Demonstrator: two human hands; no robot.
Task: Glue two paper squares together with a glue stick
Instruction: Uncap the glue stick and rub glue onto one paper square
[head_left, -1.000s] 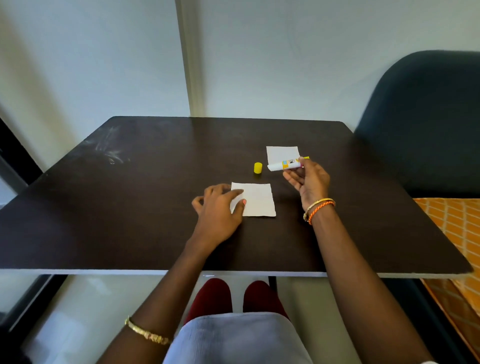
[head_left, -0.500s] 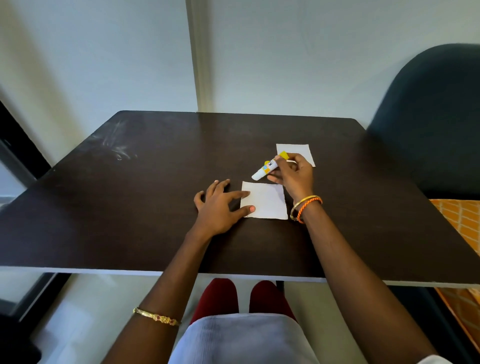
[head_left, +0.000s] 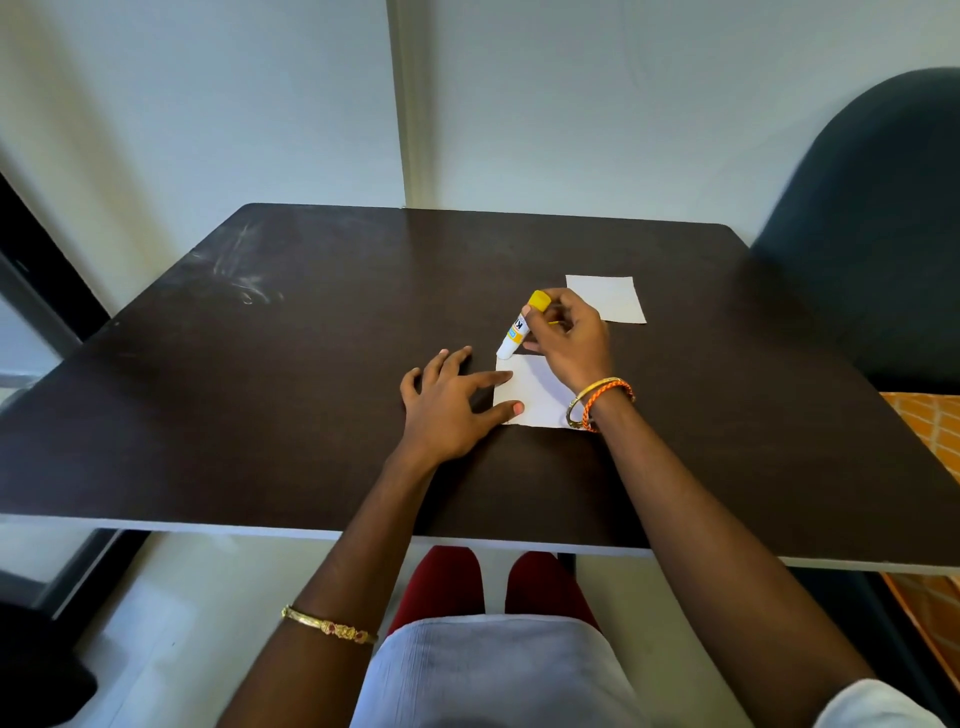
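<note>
Left hand lies spread flat on the bench, fingertips pinning the near paper square's left edge. Right hand pinches the glue stick, tilted with its tip at that square's far-left corner. Second square waits further right, behind.

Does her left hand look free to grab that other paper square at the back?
Probably not easily. The left hand is pressing down the near paper, and the right hand with the glue stick sits between it and the far paper.
</note>
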